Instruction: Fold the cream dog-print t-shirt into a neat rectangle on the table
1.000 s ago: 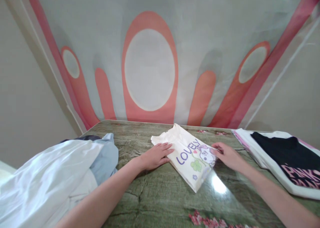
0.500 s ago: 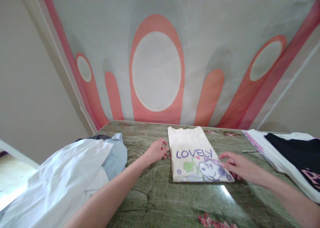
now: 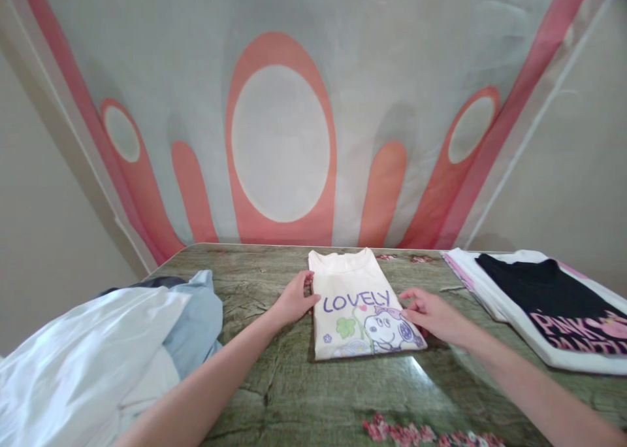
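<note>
A cream T-shirt (image 3: 343,283), folded into a neat rectangle, lies flat on the table with its collar toward the wall. Purple "LOVELY" lettering, a green clover and a cartoon dog are printed on it. My left hand (image 3: 294,300) is at its left edge, thumb over the cloth and the other fingers curled at the side, partly hidden. At the lower right edge, my right hand (image 3: 434,315) pinches the cloth near the dog print, its lower fingers tucked out of sight.
On the left, white and light blue clothes (image 3: 112,349) lie in a loose heap. To the right sits a stack of folded clothes (image 3: 539,290), a black printed one on top. The wood-patterned table (image 3: 274,395) meets a decorated wall (image 3: 279,140) behind.
My left hand has come up to the shirt's left edge, its thumb now over the cloth. My right hand stays at the right edge. The view has shifted right.
</note>
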Tool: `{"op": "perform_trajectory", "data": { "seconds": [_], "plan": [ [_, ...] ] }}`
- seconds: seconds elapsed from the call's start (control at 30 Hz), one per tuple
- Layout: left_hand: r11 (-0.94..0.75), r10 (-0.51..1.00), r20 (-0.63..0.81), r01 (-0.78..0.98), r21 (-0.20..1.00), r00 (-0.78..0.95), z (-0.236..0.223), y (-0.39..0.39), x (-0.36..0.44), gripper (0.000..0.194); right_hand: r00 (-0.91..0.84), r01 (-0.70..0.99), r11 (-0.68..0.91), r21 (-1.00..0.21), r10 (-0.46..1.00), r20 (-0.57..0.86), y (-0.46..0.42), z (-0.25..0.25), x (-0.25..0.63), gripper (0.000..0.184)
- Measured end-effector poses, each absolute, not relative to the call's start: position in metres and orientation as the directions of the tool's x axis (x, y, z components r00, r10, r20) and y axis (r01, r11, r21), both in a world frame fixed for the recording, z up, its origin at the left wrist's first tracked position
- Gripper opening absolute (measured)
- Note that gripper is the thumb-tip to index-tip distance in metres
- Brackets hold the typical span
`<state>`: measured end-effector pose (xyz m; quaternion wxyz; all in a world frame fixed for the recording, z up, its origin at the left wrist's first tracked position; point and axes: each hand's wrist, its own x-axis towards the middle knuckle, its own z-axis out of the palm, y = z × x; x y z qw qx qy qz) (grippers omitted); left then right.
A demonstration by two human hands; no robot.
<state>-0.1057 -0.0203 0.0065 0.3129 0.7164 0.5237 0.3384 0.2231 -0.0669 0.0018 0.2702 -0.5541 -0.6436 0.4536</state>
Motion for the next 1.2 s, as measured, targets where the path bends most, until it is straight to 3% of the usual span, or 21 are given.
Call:
{"op": "perform_trajectory", "data": {
  "seconds": [0.13, 0.33, 0.5, 0.7, 0.93, 1.2],
  "plan": [
    [-0.409, 0.912, 0.27, 0.627, 0.663, 0.309, -0.003, -0.003, -0.105, 0.044, -0.283, 0.464, -0.039, -0.885, 0.94, -0.19, -0.071, 0.003, 0.217, 0.03],
    [-0.445, 0.895, 0.313, 0.668, 0.596, 0.317, -0.005, 0.023, -0.096, 0.039, -0.276, 0.522, -0.039, -0.852, 0.937, -0.213, -0.074, 0.004, 0.214, 0.025],
    [-0.537, 0.843, 0.309, 0.712, 0.453, 0.439, 0.014, -0.012, -0.092, 0.031, -0.214, 0.699, 0.211, -0.683, 0.973, 0.082, -0.065, 0.003, 0.224, 0.013],
    [-0.71, 0.692, 0.059, 0.663, 0.237, 0.719, 0.047, -0.082, -0.082, 0.045, -0.338, 0.728, 0.461, -0.508, 0.885, 0.319, -0.074, 0.005, 0.203, 0.039],
    [-0.776, 0.627, 0.015, 0.622, 0.103, 0.779, 0.048, -0.096, -0.067, 0.059, -0.545, 0.78, 0.562, -0.275, 0.826, 0.141, -0.096, 0.007, 0.179, 0.061],
    [-0.775, 0.63, 0.012, 0.627, 0.076, 0.777, 0.039, -0.099, -0.069, 0.068, -0.513, 0.846, 0.509, -0.157, 0.858, 0.016, -0.099, 0.003, 0.179, 0.066]
  ]
}}
